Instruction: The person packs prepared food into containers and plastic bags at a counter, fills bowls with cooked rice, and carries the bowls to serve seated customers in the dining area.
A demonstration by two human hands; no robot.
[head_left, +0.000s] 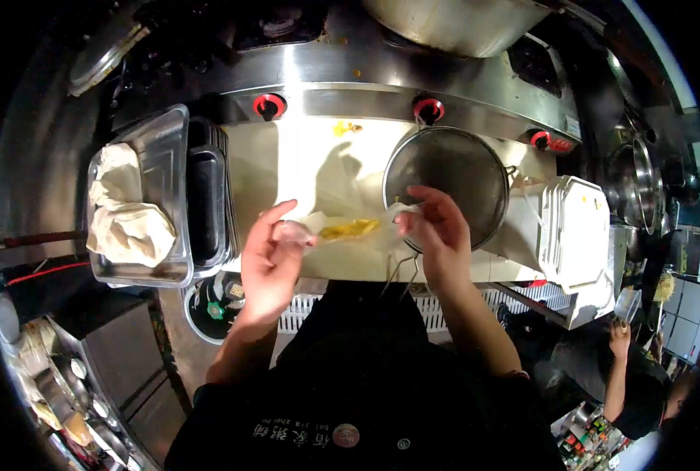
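Observation:
Between my two hands a clear plastic bag [369, 240] with a yellow strip of something inside is stretched sideways above the pale counter. My left hand [272, 253] is closed on the bag's left end, thumb and fingers pinched together. The right end is gripped by my right hand [442, 239], held over the near rim of a round metal strainer [452, 169]. What the yellow stuff is, I cannot make out.
Clear and black plastic trays [175, 149] with a crumpled cloth [130, 234] are at left. White containers [573, 231] are stacked at right. Beyond the counter is a steel stove [350, 96] with red knobs and a big pot [467, 23]. Another person's hand [619, 339] shows lower right.

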